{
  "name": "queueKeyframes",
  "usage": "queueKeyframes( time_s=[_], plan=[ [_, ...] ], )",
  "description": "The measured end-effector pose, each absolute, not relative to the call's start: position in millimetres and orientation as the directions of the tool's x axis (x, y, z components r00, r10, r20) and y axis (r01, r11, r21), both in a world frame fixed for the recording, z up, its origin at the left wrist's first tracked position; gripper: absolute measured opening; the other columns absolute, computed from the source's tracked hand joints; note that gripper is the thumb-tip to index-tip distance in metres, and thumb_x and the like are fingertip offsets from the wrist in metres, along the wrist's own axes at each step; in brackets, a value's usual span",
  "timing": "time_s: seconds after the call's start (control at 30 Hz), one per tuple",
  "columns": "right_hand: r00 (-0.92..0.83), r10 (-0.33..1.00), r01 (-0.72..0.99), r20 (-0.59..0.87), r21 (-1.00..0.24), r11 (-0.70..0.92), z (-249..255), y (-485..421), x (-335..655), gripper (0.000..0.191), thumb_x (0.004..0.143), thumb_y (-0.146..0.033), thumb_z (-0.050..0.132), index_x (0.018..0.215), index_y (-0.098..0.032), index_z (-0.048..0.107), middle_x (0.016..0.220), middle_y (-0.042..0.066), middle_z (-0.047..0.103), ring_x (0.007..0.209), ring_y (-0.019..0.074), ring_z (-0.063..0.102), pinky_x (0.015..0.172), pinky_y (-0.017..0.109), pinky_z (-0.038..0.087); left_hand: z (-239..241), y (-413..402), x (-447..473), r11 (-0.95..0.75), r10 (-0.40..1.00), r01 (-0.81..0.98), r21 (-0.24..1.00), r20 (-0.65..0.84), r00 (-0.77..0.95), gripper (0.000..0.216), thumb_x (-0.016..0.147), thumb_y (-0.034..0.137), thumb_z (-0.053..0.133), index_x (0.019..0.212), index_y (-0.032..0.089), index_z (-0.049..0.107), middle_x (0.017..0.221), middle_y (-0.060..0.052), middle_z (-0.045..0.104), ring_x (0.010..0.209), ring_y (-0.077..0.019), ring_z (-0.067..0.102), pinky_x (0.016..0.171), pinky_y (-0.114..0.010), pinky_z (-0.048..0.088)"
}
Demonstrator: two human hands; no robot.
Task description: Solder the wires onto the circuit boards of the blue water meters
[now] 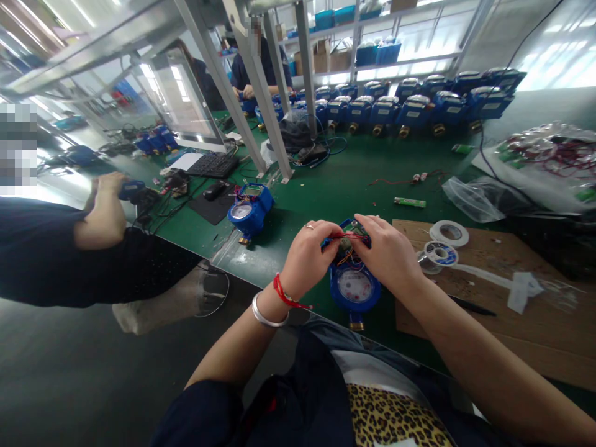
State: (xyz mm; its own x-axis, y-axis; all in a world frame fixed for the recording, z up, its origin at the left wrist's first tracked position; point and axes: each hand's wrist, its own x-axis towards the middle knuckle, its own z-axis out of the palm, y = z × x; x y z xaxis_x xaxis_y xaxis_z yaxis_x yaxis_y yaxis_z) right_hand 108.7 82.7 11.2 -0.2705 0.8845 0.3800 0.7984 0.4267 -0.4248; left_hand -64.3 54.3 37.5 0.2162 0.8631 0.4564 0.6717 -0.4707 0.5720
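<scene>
A blue water meter (354, 288) with a round dial lies on the green bench right in front of me, its brass end toward my body. Its upper housing is uncovered, showing a circuit board and thin coloured wires. Over that housing, my left hand (311, 254) pinches red and dark wires (343, 236) between thumb and finger. From the other side, my right hand (385, 251) closes on the same wires, its fingers bent over the housing's edge. My fingertips partly hide the board. Another opened blue meter (251, 210) sits to the left, apart from my hands.
To the right, a cardboard sheet (493, 279) bears a white tape roll (449, 233), a solder wire spool (440, 254) and a dark pen-like tool. A green battery (410, 202) lies ahead. Rows of blue meters (414, 113) stand behind. A co-worker's arm (100, 214) is at left.
</scene>
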Motion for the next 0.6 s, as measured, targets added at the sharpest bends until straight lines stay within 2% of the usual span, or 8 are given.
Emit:
queueKeyframes(
  time_s=[0.17,0.37,0.47,0.6],
  plan=[
    [-0.287,0.867,0.798,0.407,-0.399,0.452,11,82,106,0.048,0.093,-0.032,0.052,0.132,-0.005,0.057,0.129,0.018,0.061,0.119,0.0324,0.058,0.1,0.045,0.049,31,67,-68,-0.443,0.875,0.614,0.654,0.465,0.136,0.012,0.089,0.013,0.059,0.093,0.019,0.068,0.092,-0.002,0.072,0.087,-0.0159,0.064,0.082,-0.028,0.049],
    [-0.302,0.862,0.794,0.408,-0.392,0.464,11,83,104,0.047,0.093,-0.032,0.052,0.132,-0.005,0.057,0.128,0.018,0.062,0.117,0.0322,0.059,0.1,0.044,0.049,25,86,-69,-0.415,0.908,0.488,0.768,0.38,0.175,0.014,0.087,0.011,0.059,0.091,0.019,0.07,0.087,-0.001,0.073,0.082,-0.0158,0.066,0.076,-0.028,0.051],
    [-0.308,0.861,0.794,0.406,-0.388,0.467,10,84,105,0.047,0.093,-0.03,0.051,0.132,-0.004,0.057,0.128,0.018,0.062,0.117,0.0327,0.059,0.099,0.044,0.049,27,83,-67,-0.447,0.893,0.487,0.75,0.401,0.202,0.016,0.087,0.01,0.059,0.093,0.02,0.07,0.091,-0.002,0.073,0.086,-0.0158,0.067,0.08,-0.028,0.051],
    [-0.308,0.864,0.794,0.398,-0.392,0.464,8,84,109,0.048,0.092,-0.029,0.052,0.133,-0.003,0.056,0.129,0.019,0.061,0.117,0.033,0.059,0.099,0.045,0.049,33,70,-64,-0.498,0.861,0.553,0.668,0.457,0.224,0.019,0.087,0.008,0.058,0.097,0.019,0.069,0.096,-0.003,0.072,0.092,-0.0161,0.066,0.085,-0.029,0.051]
  ],
)
